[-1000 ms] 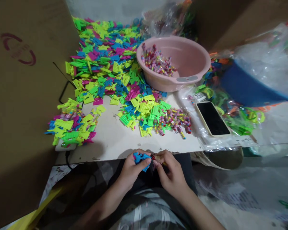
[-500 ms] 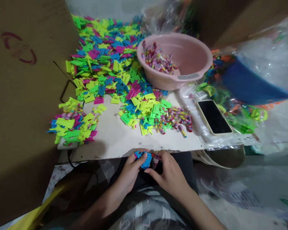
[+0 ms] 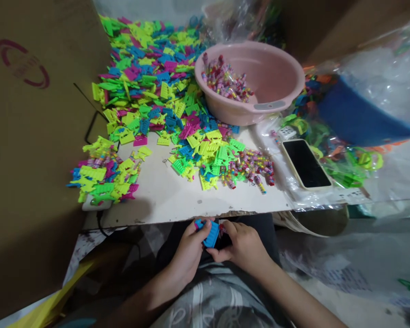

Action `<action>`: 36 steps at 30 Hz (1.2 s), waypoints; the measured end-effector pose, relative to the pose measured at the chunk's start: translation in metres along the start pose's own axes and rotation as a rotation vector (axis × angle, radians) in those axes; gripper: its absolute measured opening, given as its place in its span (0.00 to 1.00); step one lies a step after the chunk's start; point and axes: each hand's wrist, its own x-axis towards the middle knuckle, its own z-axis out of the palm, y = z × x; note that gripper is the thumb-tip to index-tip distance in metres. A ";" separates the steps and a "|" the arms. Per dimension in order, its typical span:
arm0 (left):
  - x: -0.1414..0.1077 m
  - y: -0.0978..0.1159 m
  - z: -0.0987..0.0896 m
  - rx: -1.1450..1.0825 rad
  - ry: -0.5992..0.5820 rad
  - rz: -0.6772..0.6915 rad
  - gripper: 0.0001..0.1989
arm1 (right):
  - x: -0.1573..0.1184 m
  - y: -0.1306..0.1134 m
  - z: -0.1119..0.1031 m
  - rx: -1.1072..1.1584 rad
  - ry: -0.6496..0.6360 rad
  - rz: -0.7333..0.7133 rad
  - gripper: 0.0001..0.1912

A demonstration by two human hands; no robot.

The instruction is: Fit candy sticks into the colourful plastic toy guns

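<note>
Over my lap, just below the table's front edge, my left hand [image 3: 191, 246] grips a blue plastic piece [image 3: 211, 234] between thumb and fingers. Close on its right side, my right hand [image 3: 242, 243] pinches a small pink and red candy-like tube [image 3: 221, 229], mostly covered by the fingers. Thumb and fingertips of my right hand are near the blue piece's right edge; whether they touch it is unclear. On the white table [image 3: 171, 200] lies a small heap of patterned tubes [image 3: 256, 166], beside a big pile of yellow, green, blue and pink plastic pieces [image 3: 157, 91].
A pink basin [image 3: 276, 75] holds more tubes. A phone [image 3: 307, 164] rests on clear plastic at the right, near a blue container [image 3: 358, 114]. Left stand a cardboard box [image 3: 37, 159] and a smaller pile of pieces [image 3: 104, 175]. A bucket [image 3: 321, 221] is under the table edge.
The blue piece has moved slightly right and down and its face is turned a little. The fingers of my right hand have curled in closer to it.
</note>
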 end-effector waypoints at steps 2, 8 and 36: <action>-0.002 -0.004 -0.002 0.018 0.029 -0.006 0.20 | -0.005 -0.002 0.005 0.011 -0.022 -0.016 0.20; -0.003 -0.015 -0.010 0.165 0.019 0.077 0.19 | -0.020 -0.008 0.017 0.123 -0.048 0.068 0.14; 0.018 0.189 -0.110 1.453 0.813 1.263 0.22 | 0.004 0.088 -0.030 -0.316 0.200 0.298 0.08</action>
